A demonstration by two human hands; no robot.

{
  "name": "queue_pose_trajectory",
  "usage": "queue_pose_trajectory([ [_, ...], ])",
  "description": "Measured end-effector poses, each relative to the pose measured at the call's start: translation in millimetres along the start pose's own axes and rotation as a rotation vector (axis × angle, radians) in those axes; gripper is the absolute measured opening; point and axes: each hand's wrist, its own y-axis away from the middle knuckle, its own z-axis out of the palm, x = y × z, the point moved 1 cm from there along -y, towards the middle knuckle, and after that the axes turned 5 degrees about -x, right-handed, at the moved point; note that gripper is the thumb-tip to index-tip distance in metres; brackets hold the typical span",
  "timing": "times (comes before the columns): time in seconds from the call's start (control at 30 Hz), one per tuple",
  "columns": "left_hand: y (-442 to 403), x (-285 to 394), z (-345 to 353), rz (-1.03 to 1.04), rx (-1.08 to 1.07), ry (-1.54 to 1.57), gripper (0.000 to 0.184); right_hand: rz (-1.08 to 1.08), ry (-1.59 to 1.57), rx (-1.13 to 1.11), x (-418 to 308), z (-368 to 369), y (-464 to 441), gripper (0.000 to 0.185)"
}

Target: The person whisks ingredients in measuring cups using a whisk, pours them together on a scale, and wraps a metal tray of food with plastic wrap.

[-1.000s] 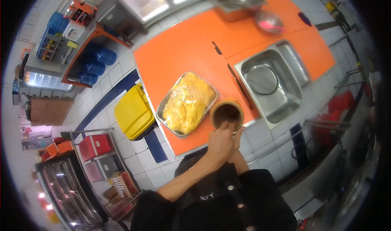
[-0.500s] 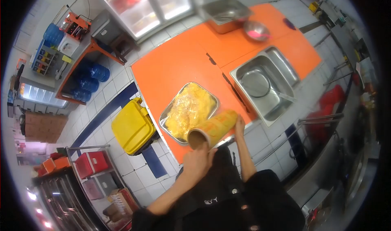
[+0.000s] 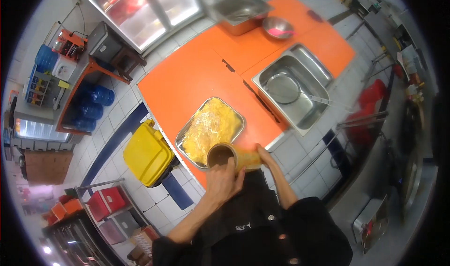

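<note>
A roll of cling film (image 3: pixel 247 158) with a yellow, printed outside and a brown cardboard core lies across both my hands, its hollow end tilted up toward me. My left hand (image 3: pixel 224 180) grips the rim at that end, with fingers reaching into the opening. At the other end my right hand (image 3: pixel 265 157) is closed round the roll, its fingers partly hidden. Just beyond the roll, a metal tray (image 3: pixel 240 131) of yellow food (image 3: pixel 208 127) rests on the orange table, shiny clear film over the food. The roll hides the tray's near right corner.
The orange table (image 3: pixel 183 83) also bears a deep steel pan (image 3: pixel 241 12), a metal bowl (image 3: pixel 277 27) with a pink utensil and a steel basin (image 3: pixel 304 111) holding a strainer (image 3: pixel 283 88). A yellow bin (image 3: pixel 147 153) stands against the table's left side.
The roll has turned so its hollow end faces me more, and it looks shorter. Both hands have moved slightly with it. The whole view has shifted a little.
</note>
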Motion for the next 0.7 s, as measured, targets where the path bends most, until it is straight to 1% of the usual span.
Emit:
queue_pose_trajectory([
  [0.03, 1, 2, -4, -0.010, 0.011, -0.034, 0.045, 0.006, -0.012, 0.001, 20, 9, 3, 0.053],
  [0.07, 4, 0, -3, -0.007, 0.000, -0.038, 0.045, -0.177, -0.015, 0.049, 31, 19, 14, 0.052],
  [0.13, 13, -7, -4, -0.027, 0.022, -0.055, 0.046, -0.347, -0.033, 0.101, 38, 26, 19, 0.052],
  [0.17, 14, -8, -3, -0.025, 0.001, -0.059, 0.046, -0.443, 0.211, 0.223, 12, 25, 37, 0.046],
  [0.2, 17, -8, -2, 0.021, -0.013, -0.073, 0.046, -0.527, 0.463, 0.340, -17, 24, 58, 0.041],
  [0.23, 21, -5, -2, 0.066, -0.023, -0.083, 0.045, -0.550, 0.457, 0.306, -48, 26, 71, 0.037],
  [0.27, 21, -4, -2, 0.066, -0.038, -0.082, 0.045, -0.582, 0.448, 0.274, -75, 32, 70, 0.034],
  [0.3, 19, -1, -4, 0.082, -0.043, -0.095, 0.043, -0.586, 0.372, 0.252, -83, 39, 51, 0.032],
  [0.33, 18, 0, -4, 0.102, -0.041, -0.107, 0.041, -0.598, 0.296, 0.233, -86, 46, 30, 0.031],
  [0.37, 18, 0, -5, 0.110, -0.046, -0.107, 0.041, -0.597, 0.291, 0.240, -85, 49, 13, 0.031],
  [0.43, 18, -5, -11, 0.172, -0.121, -0.099, 0.035, -0.411, 0.316, 0.137, -87, 56, -11, 0.026],
  [0.47, 17, -8, -15, 0.177, -0.120, -0.099, 0.035, -0.414, 0.314, 0.141, -93, 59, -9, 0.026],
  [0.53, 20, -11, -23, 0.337, -0.234, -0.217, 0.020, -0.474, 0.215, 0.121, -98, 61, 0, 0.022],
  [0.57, 22, -14, -26, 0.336, -0.234, -0.218, 0.020, -0.474, 0.215, 0.120, -94, 61, 2, 0.022],
  [0.63, 22, -18, -30, 0.357, -0.387, -0.260, 0.027, -0.546, -0.020, 0.002, -92, 67, 5, 0.024],
  [0.7, 25, -16, -31, 0.375, -0.402, -0.267, 0.026, -0.590, 0.010, 0.036, -83, 70, -16, 0.025],
])
